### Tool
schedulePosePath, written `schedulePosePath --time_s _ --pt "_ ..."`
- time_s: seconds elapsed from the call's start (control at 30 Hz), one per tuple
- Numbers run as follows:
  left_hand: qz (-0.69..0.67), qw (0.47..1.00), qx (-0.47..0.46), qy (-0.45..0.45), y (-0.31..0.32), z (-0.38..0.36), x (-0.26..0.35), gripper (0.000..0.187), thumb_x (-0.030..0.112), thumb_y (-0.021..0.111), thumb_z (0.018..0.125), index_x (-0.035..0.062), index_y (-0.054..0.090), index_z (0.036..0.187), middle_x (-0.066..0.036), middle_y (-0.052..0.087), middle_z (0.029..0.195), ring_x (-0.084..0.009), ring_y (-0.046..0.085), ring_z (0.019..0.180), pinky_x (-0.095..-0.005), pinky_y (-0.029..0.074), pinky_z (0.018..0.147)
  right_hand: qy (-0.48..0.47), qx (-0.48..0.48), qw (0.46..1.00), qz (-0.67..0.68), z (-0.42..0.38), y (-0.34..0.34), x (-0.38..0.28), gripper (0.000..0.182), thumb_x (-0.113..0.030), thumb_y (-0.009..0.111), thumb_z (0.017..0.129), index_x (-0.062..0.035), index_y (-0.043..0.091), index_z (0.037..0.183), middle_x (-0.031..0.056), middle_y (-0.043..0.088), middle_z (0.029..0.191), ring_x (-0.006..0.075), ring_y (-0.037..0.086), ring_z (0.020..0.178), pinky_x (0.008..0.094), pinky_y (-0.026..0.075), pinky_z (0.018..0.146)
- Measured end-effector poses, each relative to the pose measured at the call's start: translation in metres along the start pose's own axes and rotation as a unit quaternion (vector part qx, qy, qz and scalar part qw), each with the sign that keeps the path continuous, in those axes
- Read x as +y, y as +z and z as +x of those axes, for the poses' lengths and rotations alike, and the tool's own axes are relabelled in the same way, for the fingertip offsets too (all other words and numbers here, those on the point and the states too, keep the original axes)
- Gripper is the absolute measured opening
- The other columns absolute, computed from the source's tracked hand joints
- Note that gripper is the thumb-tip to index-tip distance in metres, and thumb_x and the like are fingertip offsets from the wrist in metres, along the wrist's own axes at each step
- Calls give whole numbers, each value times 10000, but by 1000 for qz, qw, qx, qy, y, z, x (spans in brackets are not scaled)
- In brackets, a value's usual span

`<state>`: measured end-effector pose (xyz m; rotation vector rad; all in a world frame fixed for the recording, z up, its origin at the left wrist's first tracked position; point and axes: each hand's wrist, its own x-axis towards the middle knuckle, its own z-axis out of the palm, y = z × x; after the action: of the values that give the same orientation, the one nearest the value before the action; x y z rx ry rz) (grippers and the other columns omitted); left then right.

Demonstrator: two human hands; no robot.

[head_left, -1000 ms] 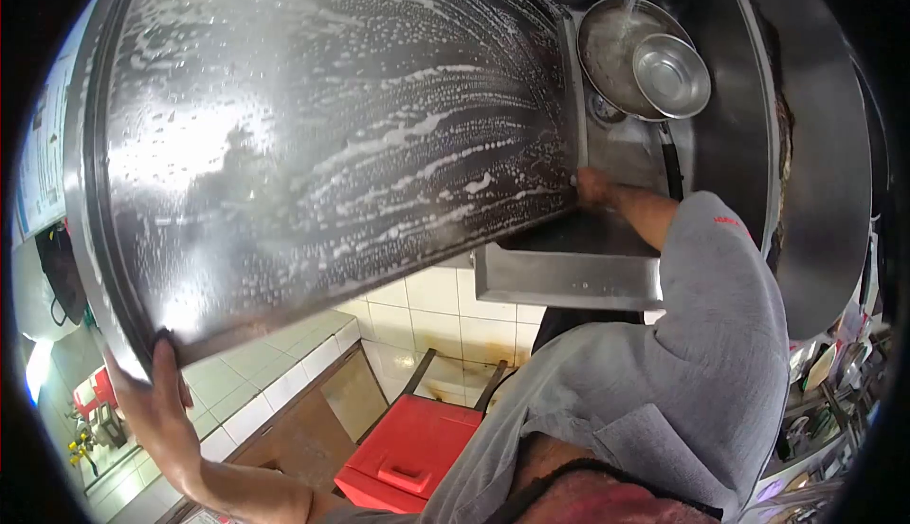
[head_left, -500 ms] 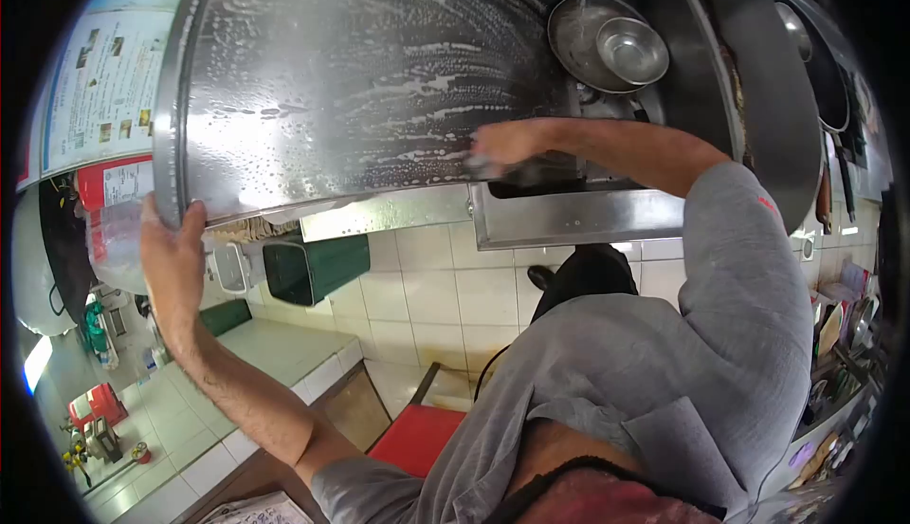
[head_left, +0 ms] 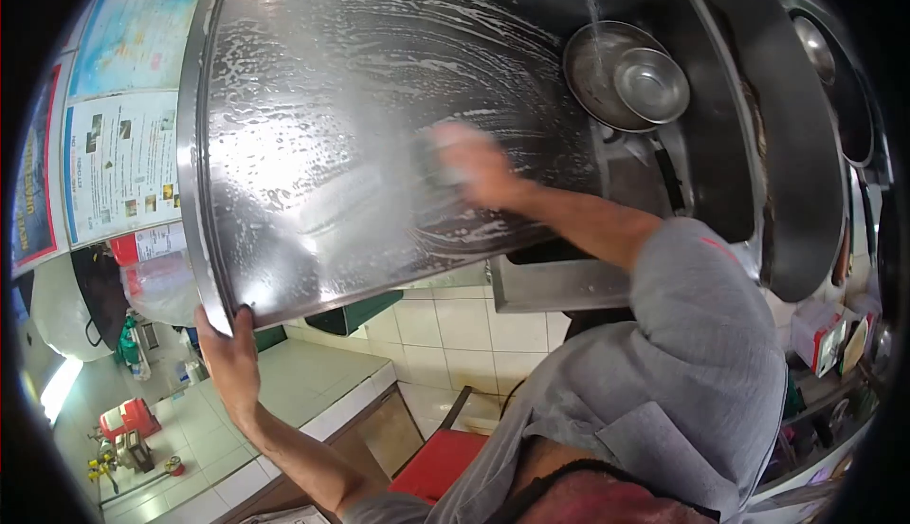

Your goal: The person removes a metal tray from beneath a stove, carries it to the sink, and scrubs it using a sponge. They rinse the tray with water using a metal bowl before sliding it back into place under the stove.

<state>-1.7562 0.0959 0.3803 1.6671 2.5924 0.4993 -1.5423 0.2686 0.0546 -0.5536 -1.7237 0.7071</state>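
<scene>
A large stainless-steel panel (head_left: 341, 78) with a raised left edge lies across the sink (head_left: 716, 116), streaked with suds and drops. My left hand (head_left: 230, 363) grips its near left corner, thumb over the top face. My right hand (head_left: 482, 168) presses on the middle of the panel, smeared by motion, with the fingers curled. A pale grey blur shows under those fingers; I cannot tell what it is. Right of the panel, a metal bowl (head_left: 652, 86) sits in a frying pan (head_left: 590, 64) inside the sink, under running water.
Printed sheets (head_left: 123, 168) line the left side. Below are a tiled counter (head_left: 313, 372) with a red device (head_left: 130, 417), a dark green bin (head_left: 355, 313) and a red seat (head_left: 438, 462). Pans (head_left: 839, 97) hang at the right, above crowded shelves (head_left: 825, 429).
My right hand has swept from the panel's near right edge up and left to its middle. My left hand still holds the corner; the panel sits lower in view as the camera shifts.
</scene>
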Motion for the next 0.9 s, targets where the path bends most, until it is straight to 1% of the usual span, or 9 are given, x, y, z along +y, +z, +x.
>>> schedulePosePath --time_s 0.07,0.13,0.2,0.4,0.6,0.7,0.77,0.8,0.9 --pt "-58 998 12 -12 6 -1 5 352 108 578 834 -15 438 1132 31 444 584 -37 360 439 -206 257 364 148 159 970 -109 -81 -24 82 349 -73 488 798 1 489 1139 209 527 1122 379 499 1046 441 406 871" --pt "-74 994 -14 -76 4 -2 22 284 45 561 835 2 461 1097 28 468 704 -20 357 534 -188 260 436 559 245 771 -182 -141 -32 157 342 -82 478 787 27 502 1111 237 539 1109 382 526 1015 436 423 840" --pt "-86 993 6 -76 5 -5 19 272 47 559 835 9 463 1087 40 464 671 -19 340 501 -191 246 420 694 210 669 -163 -137 -58 195 365 -91 491 771 -3 519 1125 227 553 1089 377 523 1034 427 412 868" --pt "-71 994 -8 -80 -10 -27 54 289 54 566 834 12 445 1093 43 455 642 -18 339 481 -189 242 405 197 249 938 -140 109 4 55 366 -98 575 743 -75 548 1107 132 538 1102 330 505 1015 407 407 870" --pt "-24 992 11 -122 -31 -48 68 365 30 559 814 -3 427 1153 -5 492 652 -52 383 431 -202 298 373 -169 139 976 9 181 21 -42 305 -19 606 722 -114 599 1011 111 536 1124 252 471 1132 433 375 936" --pt "-3 992 31 -124 -30 -45 61 491 8 532 822 0 339 1273 -40 545 731 -52 380 429 -194 300 355 -96 166 980 -52 138 -3 104 287 28 540 715 -61 600 981 151 569 1081 302 535 1034 402 446 863" --pt "4 992 29 -126 -23 -33 68 440 93 591 808 5 407 1199 -37 554 709 -65 423 474 -204 334 401 156 259 948 -102 65 -13 209 282 -70 556 729 -32 575 1009 186 594 1009 360 567 947 419 461 827" --pt "14 992 25 -125 -23 -28 74 409 177 650 795 9 474 1124 -33 563 686 -77 465 518 -213 369 446 491 205 844 64 21 -22 288 324 -135 558 754 -12 556 1054 204 573 1065 373 546 987 410 444 860" --pt "71 984 32 -162 -12 -18 83 241 146 593 802 41 538 1011 -19 545 653 -76 461 495 -225 365 428 488 54 836 -243 -93 -59 402 399 -138 543 767 -18 502 1145 244 499 1176 392 480 1080 413 395 902"
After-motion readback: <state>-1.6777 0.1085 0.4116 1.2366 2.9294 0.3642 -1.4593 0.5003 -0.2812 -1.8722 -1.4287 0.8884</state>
